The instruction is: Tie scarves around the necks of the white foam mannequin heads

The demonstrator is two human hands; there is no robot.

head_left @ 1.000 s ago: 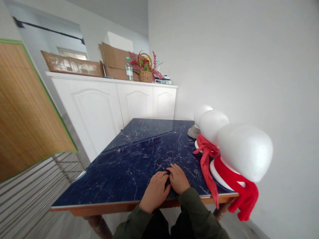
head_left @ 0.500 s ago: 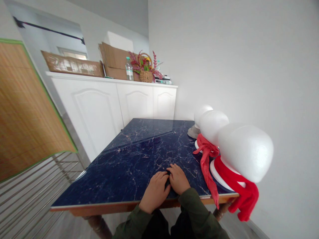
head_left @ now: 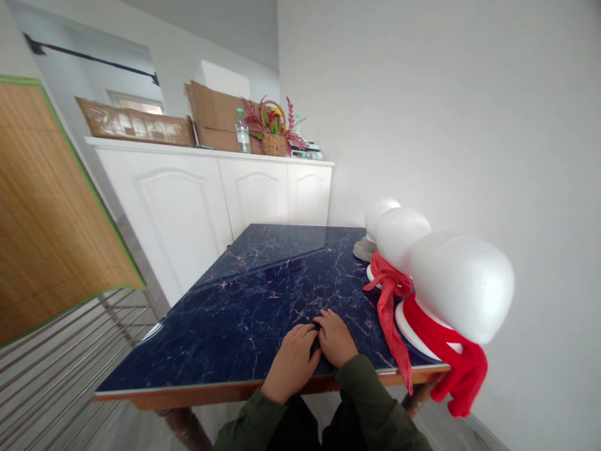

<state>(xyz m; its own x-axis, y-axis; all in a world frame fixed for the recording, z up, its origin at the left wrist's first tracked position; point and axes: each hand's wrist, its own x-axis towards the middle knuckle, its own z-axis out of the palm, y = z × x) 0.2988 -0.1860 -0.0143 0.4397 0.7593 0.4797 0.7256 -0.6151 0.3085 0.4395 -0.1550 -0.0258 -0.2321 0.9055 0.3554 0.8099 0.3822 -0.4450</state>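
Observation:
My left hand lies on the dark blue marbled table near its front edge, fingers loosely laid down and holding nothing. Close beside it, fingertips almost meeting, my right hand rests flat on the same top with nothing in it. To the right stand three white foam heads in a row. A thick red scarf wraps the neck of the nearest head and hangs over the edge. Around the middle head a thin red neckerchief is knotted. Grey cloth lies at the base of the farthest head.
Behind the table runs a white cabinet bearing cardboard boxes, a water bottle and a flower basket. At left are a metal rack and a bamboo mat. A wall closes off the right side.

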